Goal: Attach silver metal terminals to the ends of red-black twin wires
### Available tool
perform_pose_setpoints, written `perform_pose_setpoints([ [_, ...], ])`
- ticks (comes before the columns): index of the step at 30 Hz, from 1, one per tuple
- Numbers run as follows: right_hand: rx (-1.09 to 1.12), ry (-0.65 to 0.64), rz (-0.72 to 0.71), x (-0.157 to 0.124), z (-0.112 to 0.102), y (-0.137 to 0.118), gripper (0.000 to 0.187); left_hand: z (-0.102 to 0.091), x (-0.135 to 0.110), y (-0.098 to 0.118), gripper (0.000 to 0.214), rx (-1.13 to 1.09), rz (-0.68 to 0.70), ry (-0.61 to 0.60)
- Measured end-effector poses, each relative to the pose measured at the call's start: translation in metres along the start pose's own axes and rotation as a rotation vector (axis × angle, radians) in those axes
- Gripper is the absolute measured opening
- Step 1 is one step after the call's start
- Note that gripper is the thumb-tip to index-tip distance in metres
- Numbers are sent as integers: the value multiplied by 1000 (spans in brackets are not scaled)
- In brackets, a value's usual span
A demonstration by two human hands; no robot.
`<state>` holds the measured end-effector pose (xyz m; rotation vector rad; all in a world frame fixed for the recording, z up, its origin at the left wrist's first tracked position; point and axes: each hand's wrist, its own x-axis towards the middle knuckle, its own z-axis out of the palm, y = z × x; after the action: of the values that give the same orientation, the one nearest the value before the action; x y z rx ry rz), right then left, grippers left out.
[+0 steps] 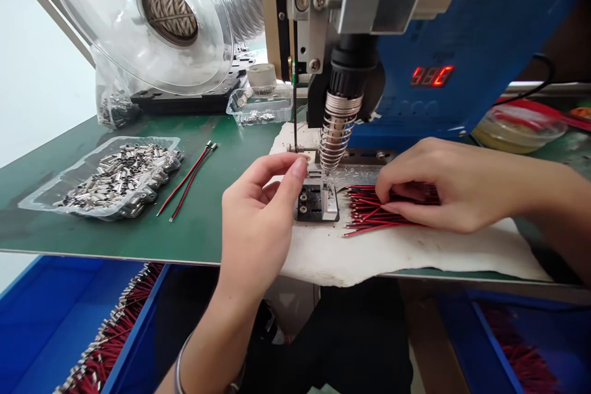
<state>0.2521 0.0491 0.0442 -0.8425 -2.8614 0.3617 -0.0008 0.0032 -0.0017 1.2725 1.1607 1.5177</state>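
Observation:
My left hand (258, 215) is raised in a pinch, thumb and forefinger closed at the small black fixture (310, 203) under the machine's spring-wrapped nozzle (337, 129). What the pinch holds is too small to see. My right hand (443, 188) lies curled over a bundle of red and black wires (369, 212) on the white cloth (415, 252), fingertips closed among the wires.
A clear tray of several small metal sleeves (115, 175) sits on the green table (198, 228) at left, with two finished red-black wires (189, 178) beside it. A blue machine with a red display (431, 76) stands behind. Blue bins (55, 320) of wires sit below the table edge.

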Motion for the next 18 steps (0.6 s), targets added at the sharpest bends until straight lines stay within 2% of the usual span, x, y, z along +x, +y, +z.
perform_pose_setpoints([
  [4, 115, 118, -28, 1, -2, 0, 13, -1, -2, -3, 19, 54, -20, 0],
  [7, 213, 184, 27, 4, -2, -2, 14, -3, -3, -3, 13, 126, -36, -30],
  [11, 443, 172, 170, 9, 1, -3, 15, -5, -4, -2, 10, 157, -47, -41],
  [14, 598, 142, 216, 12, 3, -3, 19, -5, -5, -2, 12, 166, -57, -20],
  [18, 574, 152, 271, 13, 5, -8, 26, -5, -6, -1, 13, 192, -85, -23],
])
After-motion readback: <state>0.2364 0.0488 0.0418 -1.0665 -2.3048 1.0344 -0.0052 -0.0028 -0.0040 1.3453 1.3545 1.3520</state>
